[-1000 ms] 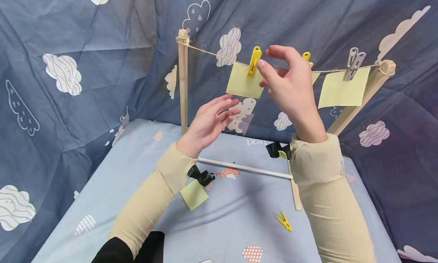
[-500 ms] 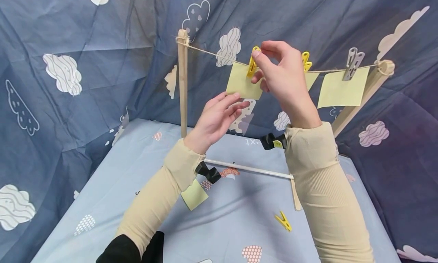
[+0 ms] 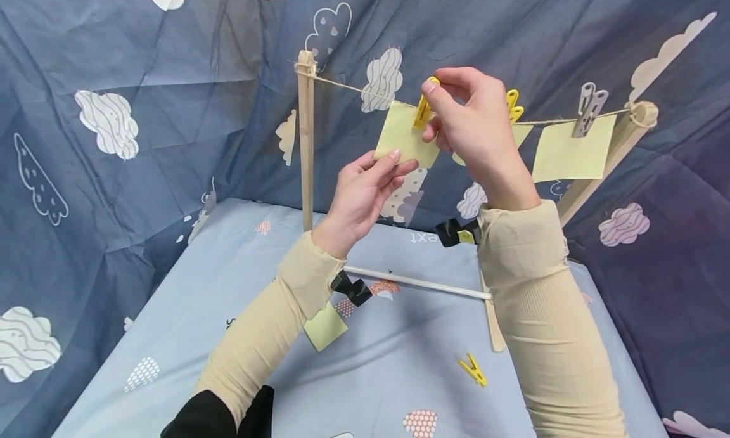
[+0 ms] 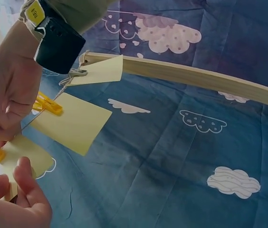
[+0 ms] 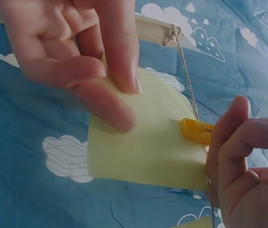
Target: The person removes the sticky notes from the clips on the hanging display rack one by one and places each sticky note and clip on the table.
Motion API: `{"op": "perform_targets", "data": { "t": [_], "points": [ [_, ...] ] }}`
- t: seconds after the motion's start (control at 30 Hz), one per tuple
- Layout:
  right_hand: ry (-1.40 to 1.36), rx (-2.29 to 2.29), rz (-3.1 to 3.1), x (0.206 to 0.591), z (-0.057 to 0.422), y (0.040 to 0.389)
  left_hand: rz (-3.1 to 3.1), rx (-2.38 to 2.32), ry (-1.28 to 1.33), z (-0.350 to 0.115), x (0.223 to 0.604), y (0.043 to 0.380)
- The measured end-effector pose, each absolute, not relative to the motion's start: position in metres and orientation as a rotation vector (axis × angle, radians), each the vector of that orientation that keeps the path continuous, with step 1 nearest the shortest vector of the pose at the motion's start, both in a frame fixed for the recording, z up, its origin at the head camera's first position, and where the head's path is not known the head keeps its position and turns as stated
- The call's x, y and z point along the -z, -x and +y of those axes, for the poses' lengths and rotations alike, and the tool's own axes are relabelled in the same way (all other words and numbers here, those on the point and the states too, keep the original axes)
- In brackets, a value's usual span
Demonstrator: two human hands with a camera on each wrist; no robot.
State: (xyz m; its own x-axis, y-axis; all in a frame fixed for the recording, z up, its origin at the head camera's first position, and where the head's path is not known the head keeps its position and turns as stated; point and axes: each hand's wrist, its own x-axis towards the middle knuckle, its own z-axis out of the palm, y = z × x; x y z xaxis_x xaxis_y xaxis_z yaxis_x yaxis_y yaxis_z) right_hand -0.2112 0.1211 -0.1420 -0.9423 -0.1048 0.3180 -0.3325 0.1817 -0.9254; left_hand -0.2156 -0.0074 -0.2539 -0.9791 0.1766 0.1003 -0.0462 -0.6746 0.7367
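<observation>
A pale yellow paper note (image 3: 397,131) hangs from a string (image 3: 348,88), held there by a yellow clothespin (image 3: 421,115). With thumb and fingers my left hand (image 3: 365,194) pinches the note's lower edge. My right hand (image 3: 479,130) grips the handle end of that clothespin, above the string. In the right wrist view the clothespin's tip (image 5: 194,131) bites over the note's edge at the string. Farther along, another yellow clothespin (image 4: 50,105) holds a second note (image 4: 74,124). A grey clothespin (image 3: 590,110) holds a third note (image 3: 573,149) near the right post.
Wooden posts stand left (image 3: 306,140) and right (image 3: 604,153), with the string tied between their tops. On the blue sheet lie a loose yellow clothespin (image 3: 472,369), a pale yellow note (image 3: 326,329) partly under my left sleeve, and a white rod (image 3: 422,283).
My left hand has moved up and right and now pinches the note's lower edge. My right hand has moved left onto the clothespin and grips it.
</observation>
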Motion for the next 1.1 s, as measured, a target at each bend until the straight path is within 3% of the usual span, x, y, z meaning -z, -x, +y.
{"op": "perform_targets", "data": {
  "t": [0.5,1.1],
  "points": [
    [-0.399,-1.676,-2.47,0.134,0.126,0.206,1.642,-2.716,-0.201,-0.01,0.261,0.213],
    [-0.419,-1.455,-2.612,0.131,0.126,0.204,1.707,-2.713,-0.261,-0.01,0.263,0.211]
  ]
}}
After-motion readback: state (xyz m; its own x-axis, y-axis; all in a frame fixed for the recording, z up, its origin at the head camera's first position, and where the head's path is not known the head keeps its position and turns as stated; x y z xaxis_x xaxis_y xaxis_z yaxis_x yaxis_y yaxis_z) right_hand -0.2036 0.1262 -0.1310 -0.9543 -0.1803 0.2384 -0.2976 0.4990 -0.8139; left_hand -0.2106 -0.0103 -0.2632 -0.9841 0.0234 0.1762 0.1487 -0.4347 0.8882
